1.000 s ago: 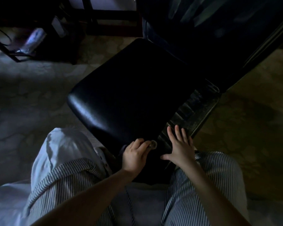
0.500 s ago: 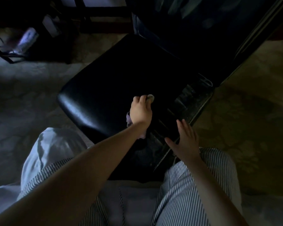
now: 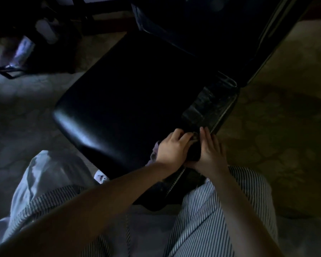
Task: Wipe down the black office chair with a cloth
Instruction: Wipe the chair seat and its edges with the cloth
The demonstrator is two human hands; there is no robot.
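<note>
The black office chair [image 3: 130, 93] fills the middle of the view, with its glossy seat toward me and its dark backrest at the upper right. My left hand [image 3: 171, 147] grips a pale cloth [image 3: 154, 152] at the seat's near right corner; only a small fold of the cloth shows beneath the hand. My right hand [image 3: 209, 151] lies with straight fingers on the worn armrest [image 3: 209, 106] along the seat's right side, touching my left hand.
My knees in striped trousers sit low in the view, close under the chair's front edge. A dark metal frame with a shiny object [image 3: 20, 52] stands at the upper left. Patterned carpet [image 3: 278, 127] surrounds the chair.
My left hand has drawn the cloth back from the middle of the seat to the near right corner. My right hand has shifted left until it touches my left hand.
</note>
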